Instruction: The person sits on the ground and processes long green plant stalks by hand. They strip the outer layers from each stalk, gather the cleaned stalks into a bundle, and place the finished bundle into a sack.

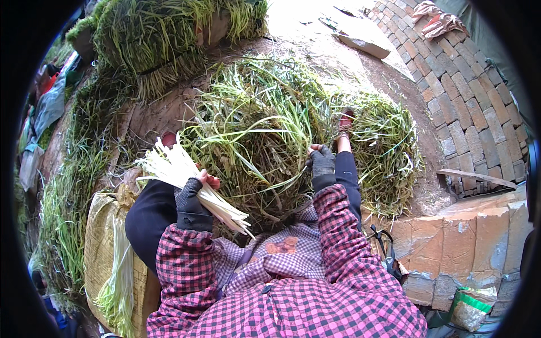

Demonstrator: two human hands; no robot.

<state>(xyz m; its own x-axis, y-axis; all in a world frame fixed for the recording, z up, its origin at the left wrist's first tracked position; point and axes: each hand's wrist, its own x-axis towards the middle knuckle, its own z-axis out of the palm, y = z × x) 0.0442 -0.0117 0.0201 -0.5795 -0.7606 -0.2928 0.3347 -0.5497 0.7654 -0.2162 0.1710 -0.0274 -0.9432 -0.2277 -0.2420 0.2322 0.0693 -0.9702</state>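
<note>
A bundle of pale, blanched leafy stalks [219, 207], perhaps garlic chives, lies slantwise in my left hand [196, 196], its fingers closed around the middle. Both hands wear dark fingerless gloves. My right hand [323, 162] pinches a few long yellow-green leaves [305, 141] between thumb and fingertips. Those leaves arch leftward over a large heap of green and dried leaves [253, 164] between my legs. More pale stalks with yellow-green ends [116, 274] hang over a yellow woven sack [96, 236] at my left.
Stacked green bunches [156, 38] stand at the far left. Another leaf heap [380, 152] lies beside my right foot. Brick paving [473, 105] and a crumpled cloth [441, 23] are at the upper right. A low brick ledge [456, 241] with a bag [471, 306] nearby borders my right.
</note>
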